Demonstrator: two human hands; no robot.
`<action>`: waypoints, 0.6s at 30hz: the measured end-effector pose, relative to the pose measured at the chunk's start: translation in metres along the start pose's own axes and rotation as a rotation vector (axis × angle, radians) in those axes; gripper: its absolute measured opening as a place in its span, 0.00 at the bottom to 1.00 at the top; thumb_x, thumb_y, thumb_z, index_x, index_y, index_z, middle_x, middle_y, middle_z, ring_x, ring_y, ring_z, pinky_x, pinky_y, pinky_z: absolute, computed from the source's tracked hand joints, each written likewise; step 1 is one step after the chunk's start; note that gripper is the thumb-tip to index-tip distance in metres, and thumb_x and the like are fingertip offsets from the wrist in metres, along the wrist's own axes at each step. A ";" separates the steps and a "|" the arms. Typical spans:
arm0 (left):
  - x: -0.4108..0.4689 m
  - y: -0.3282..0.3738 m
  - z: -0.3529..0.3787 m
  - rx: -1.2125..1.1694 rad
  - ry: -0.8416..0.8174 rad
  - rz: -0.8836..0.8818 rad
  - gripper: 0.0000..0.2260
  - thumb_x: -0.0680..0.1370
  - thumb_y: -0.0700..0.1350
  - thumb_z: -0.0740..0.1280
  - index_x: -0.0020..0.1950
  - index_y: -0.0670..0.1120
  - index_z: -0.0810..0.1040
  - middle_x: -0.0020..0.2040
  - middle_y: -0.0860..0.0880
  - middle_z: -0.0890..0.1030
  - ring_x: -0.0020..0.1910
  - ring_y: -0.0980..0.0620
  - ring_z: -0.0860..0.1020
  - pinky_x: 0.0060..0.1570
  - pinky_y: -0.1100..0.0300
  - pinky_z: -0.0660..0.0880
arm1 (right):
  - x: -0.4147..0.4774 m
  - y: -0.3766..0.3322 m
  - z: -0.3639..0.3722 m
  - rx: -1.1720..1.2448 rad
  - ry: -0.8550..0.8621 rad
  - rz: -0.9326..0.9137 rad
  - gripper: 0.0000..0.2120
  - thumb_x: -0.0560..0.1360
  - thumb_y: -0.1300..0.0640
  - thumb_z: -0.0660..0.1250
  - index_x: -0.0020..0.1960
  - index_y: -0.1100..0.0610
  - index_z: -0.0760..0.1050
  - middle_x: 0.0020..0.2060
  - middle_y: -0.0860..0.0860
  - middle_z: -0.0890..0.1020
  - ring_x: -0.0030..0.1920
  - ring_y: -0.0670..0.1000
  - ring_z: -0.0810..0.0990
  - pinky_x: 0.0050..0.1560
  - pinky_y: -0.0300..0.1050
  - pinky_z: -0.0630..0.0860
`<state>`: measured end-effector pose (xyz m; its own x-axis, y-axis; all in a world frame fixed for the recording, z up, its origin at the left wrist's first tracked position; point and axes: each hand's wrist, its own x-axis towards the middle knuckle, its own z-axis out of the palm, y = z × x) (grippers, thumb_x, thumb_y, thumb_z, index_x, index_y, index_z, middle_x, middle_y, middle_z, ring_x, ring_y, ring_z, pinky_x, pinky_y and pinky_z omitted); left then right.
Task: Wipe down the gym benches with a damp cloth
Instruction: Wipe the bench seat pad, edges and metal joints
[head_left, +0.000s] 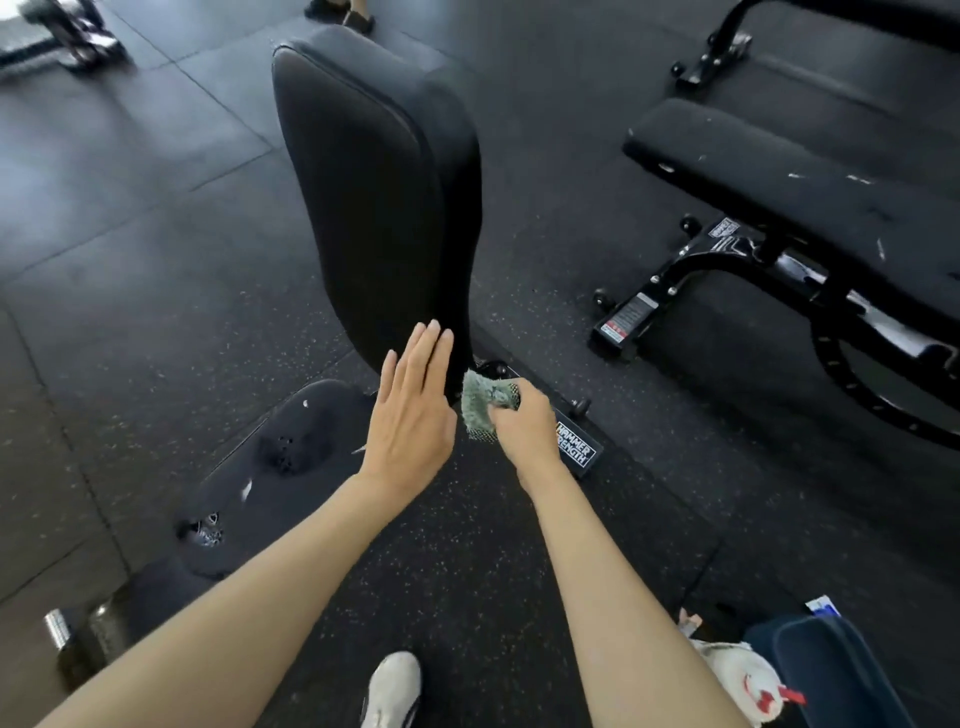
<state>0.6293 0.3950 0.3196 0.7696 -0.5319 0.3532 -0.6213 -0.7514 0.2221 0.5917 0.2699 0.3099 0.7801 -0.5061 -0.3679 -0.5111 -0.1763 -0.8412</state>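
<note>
A black gym bench stands before me with its back pad (374, 192) raised steeply and its worn seat pad (280, 467) low at the left. My left hand (413, 410) lies flat, fingers straight, against the lower edge of the back pad. My right hand (524, 421) grips a crumpled grey-green cloth (485, 405) and holds it at the bottom right side of the back pad, near the hinge.
A second black bench (779, 192) with a black steel frame (691, 280) lies at the right. A dark blue bag (826, 670) and a white stuffed toy (743, 675) sit at the lower right. My white shoe (392, 691) is on the speckled rubber floor.
</note>
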 end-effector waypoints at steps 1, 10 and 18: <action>0.001 -0.001 0.011 -0.016 0.033 -0.013 0.31 0.74 0.34 0.62 0.76 0.40 0.56 0.76 0.42 0.58 0.76 0.46 0.54 0.74 0.47 0.53 | 0.006 0.004 0.004 0.079 -0.005 -0.012 0.09 0.76 0.64 0.63 0.47 0.50 0.74 0.47 0.50 0.81 0.51 0.54 0.79 0.54 0.51 0.76; 0.000 -0.046 0.097 -0.339 0.504 -0.165 0.22 0.81 0.42 0.56 0.74 0.40 0.59 0.71 0.44 0.58 0.73 0.46 0.59 0.72 0.45 0.60 | 0.046 0.018 0.048 0.246 0.640 -0.748 0.14 0.75 0.68 0.63 0.59 0.58 0.73 0.52 0.49 0.77 0.54 0.49 0.74 0.55 0.36 0.72; 0.000 -0.043 0.147 -0.512 0.666 0.009 0.18 0.82 0.39 0.53 0.70 0.39 0.68 0.70 0.49 0.67 0.73 0.50 0.63 0.71 0.50 0.62 | 0.105 0.080 0.110 -0.048 0.898 -1.267 0.09 0.78 0.68 0.63 0.55 0.65 0.79 0.50 0.58 0.82 0.49 0.53 0.74 0.48 0.46 0.77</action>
<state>0.6780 0.3703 0.1766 0.6160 -0.0749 0.7842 -0.7410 -0.3928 0.5446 0.6724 0.2954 0.1603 0.2406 -0.3293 0.9130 0.2670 -0.8819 -0.3885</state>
